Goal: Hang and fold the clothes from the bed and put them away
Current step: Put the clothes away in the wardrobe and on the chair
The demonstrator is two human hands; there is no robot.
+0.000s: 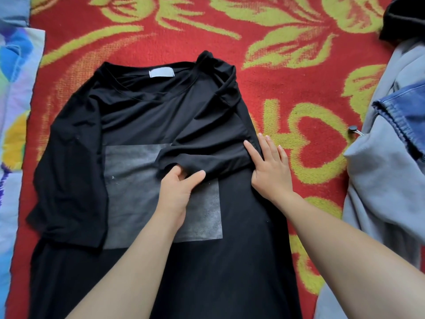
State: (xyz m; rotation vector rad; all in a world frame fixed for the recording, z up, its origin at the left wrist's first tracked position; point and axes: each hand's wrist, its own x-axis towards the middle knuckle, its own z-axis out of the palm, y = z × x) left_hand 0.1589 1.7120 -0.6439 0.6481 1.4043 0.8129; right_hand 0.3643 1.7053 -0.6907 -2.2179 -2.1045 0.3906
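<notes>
A black T-shirt (142,116) lies spread flat on the bed, neck away from me, with a white label at the collar and a grey square patch (131,180) on its middle. Its right sleeve (207,155) is folded inward across the body. My left hand (178,187) pinches the cuff of that folded sleeve between thumb and fingers. My right hand (269,166) lies flat with straight fingers on the shirt's right folded edge, pressing it down. The left sleeve lies spread out at the shirt's left side.
A red blanket with yellow-green flower pattern (299,65) covers the bed. A pile of clothes lies at the right: a grey-blue hooded garment (381,176), blue denim (404,111) and something black (402,19). Colourful light-blue bedding (13,93) runs along the left edge.
</notes>
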